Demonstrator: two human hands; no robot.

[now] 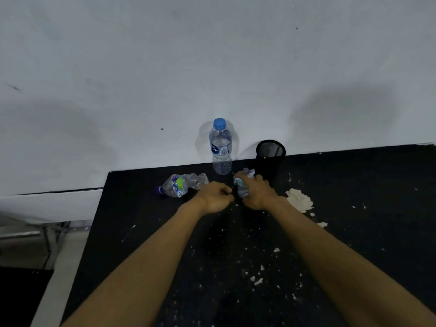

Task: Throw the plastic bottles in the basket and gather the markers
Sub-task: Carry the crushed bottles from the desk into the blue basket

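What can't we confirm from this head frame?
- Markers: none visible in head view; left hand is curled shut, its contents hidden by the fingers.
- Mesh cup: its dark interior is unreadable.
- Crushed bottle in right hand: mostly covered, cap unseen.
- Basket: out of frame.

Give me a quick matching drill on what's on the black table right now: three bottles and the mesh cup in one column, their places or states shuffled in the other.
Column one:
1. clear plastic bottle with blue cap
2. crushed plastic bottle with purple cap
3. crumpled clear plastic bottle
4. black mesh cup

Column two:
A. gripped in the right hand
B. lying on its side, left of the left hand
C. standing upright against the wall
D. upright at the table's back edge, behind the right hand

Pairs: 1-C, 2-B, 3-A, 4-D
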